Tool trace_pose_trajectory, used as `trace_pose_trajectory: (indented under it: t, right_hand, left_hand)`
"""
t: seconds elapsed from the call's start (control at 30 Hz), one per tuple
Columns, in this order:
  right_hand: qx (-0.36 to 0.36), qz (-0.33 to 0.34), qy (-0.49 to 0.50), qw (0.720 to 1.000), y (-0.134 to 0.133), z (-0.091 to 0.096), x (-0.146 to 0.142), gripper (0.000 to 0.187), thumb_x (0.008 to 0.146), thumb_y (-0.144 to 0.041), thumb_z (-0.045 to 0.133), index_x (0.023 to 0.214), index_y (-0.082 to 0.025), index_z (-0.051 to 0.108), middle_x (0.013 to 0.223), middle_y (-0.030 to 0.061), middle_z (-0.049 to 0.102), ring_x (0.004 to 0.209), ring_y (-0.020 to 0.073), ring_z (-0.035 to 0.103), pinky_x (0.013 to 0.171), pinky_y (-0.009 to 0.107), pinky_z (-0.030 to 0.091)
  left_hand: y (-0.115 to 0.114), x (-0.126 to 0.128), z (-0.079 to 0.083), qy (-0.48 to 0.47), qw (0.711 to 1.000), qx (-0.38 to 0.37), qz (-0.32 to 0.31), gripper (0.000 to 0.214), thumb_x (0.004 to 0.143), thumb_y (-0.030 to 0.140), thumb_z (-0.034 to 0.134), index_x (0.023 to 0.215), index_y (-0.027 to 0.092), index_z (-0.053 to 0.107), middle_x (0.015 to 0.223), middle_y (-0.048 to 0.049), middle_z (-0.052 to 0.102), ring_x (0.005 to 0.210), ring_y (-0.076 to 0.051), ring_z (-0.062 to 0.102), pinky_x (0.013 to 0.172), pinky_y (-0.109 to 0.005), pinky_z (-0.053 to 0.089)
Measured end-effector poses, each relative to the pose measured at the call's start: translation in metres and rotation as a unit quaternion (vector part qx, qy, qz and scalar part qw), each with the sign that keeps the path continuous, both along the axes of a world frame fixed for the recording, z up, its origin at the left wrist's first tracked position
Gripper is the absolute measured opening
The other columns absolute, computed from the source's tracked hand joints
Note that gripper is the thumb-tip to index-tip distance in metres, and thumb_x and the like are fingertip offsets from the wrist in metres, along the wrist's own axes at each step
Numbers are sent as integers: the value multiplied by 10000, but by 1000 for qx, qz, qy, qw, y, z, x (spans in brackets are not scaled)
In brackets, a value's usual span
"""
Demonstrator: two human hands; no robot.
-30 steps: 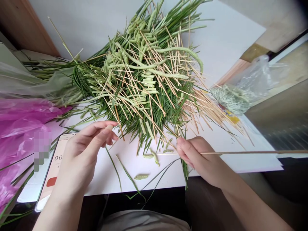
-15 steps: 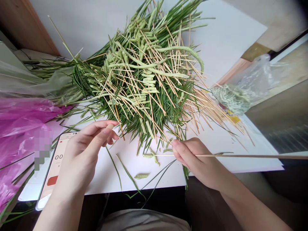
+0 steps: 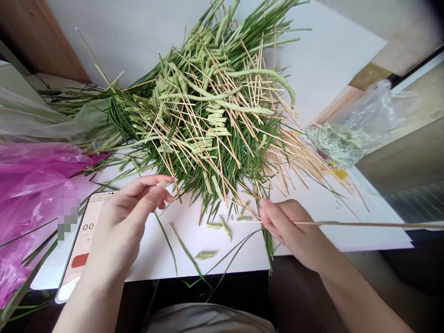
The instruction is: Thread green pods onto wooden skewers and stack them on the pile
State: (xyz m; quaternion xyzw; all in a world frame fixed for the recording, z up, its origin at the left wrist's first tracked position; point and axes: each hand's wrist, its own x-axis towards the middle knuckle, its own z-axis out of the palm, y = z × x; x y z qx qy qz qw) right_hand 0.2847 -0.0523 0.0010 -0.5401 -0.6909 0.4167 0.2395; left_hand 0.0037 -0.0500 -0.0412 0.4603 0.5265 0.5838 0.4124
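Pinching: right hand [image 3: 291,229] closed on bamboo skewer [image 3: 364,225] near its tip
Skewer: light, stiff, snaps easily
Left hand [image 3: 128,217]: fingers loosely curled, empty, beside chive pile [image 3: 208,120]

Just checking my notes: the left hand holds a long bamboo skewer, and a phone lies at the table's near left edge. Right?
Not quite. The head view shows the right hand holding the skewer, which runs off to the right. The left hand pinches no skewer. The phone does lie at the table's near left edge.
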Motion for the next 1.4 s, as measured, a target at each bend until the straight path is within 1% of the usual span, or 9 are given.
trace_pose_trajectory:
  t: [0.13, 0.33, 0.5, 0.6, 0.73, 0.87, 0.97, 1.13, 1.4]
  right_hand:
    - [30, -57, 66, 996, -6, -15, 14, 640, 1097, -557, 372, 559, -212, 336, 494, -40, 302, 474, 122, 294, 498, 312, 223]
    - [46, -159, 248, 955, -31, -50, 18, 664, 1061, -599, 453, 533, -210, 347, 487, -33, 304, 484, 133, 305, 506, 316, 222]
    - [60, -211, 291, 931, -55, -79, 19, 649, 1078, -547, 437, 528, -209, 369, 476, -29, 317, 472, 136, 321, 511, 317, 226]
    - [87, -225, 313, 919, -65, -90, 19, 639, 1090, -504, 430, 528, -204, 382, 470, -26, 319, 462, 138, 328, 505, 314, 224]
    - [105, -242, 349, 899, -73, -93, 17, 628, 1101, -455, 404, 532, -192, 356, 472, -20, 292, 481, 141, 313, 490, 309, 194]
    - [135, -252, 393, 874, -81, -89, 11, 603, 1098, -431, 369, 552, -187, 298, 478, -14, 279, 494, 149, 309, 497, 301, 256]
    - [144, -240, 421, 863, -85, -87, 4, 599, 1102, -441, 334, 563, -187, 279, 469, -11, 254, 485, 154, 290, 485, 303, 246]
    - [145, -211, 451, 855, -82, -79, -12, 638, 1100, -518, 334, 556, -188, 286, 457, -15, 242, 479, 155, 276, 484, 308, 240]
    - [130, -209, 457, 855, -78, -68, -21, 636, 1081, -551, 382, 570, -192, 264, 467, -21, 221, 478, 155, 241, 480, 312, 210]
  left_hand:
    - [-1, 10, -5, 194, 977, 44, -77, 136, 914, 344, 708, 1032, 303, 763, 993, -14, 749, 859, -211, 643, 754, -342, 484]
    - [-5, 54, -21, 450, 842, 143, -261, 189, 916, 244, 703, 1098, 243, 754, 1097, -65, 746, 1000, -290, 613, 866, -446, 493]
    - [-10, 76, -27, 551, 813, 91, -161, 180, 915, 321, 689, 963, 150, 716, 910, -112, 725, 898, -338, 605, 773, -495, 483]
    - [-11, 83, -30, 575, 800, 82, -150, 142, 897, 292, 685, 913, 152, 705, 901, -120, 715, 898, -355, 606, 773, -508, 465]
    - [-11, 84, -31, 490, 850, 52, -185, 48, 883, 202, 642, 870, 197, 687, 912, -81, 734, 910, -321, 604, 811, -480, 449]
    - [-8, 75, -24, 284, 940, -4, -186, 55, 888, 225, 628, 877, 213, 681, 896, -43, 723, 874, -245, 600, 800, -390, 457]
    - [-5, 68, -19, 87, 975, -57, -195, 127, 894, 328, 677, 921, 205, 697, 908, -41, 704, 833, -199, 607, 762, -324, 469]
    - [-4, 63, -17, -132, 961, -132, -206, 211, 835, 365, 794, 987, 221, 769, 831, -13, 695, 783, -151, 607, 764, -262, 492]
    - [-6, 62, -19, -162, 951, -154, -214, 162, 817, 345, 823, 955, 259, 825, 840, -12, 730, 804, -149, 620, 806, -256, 503]
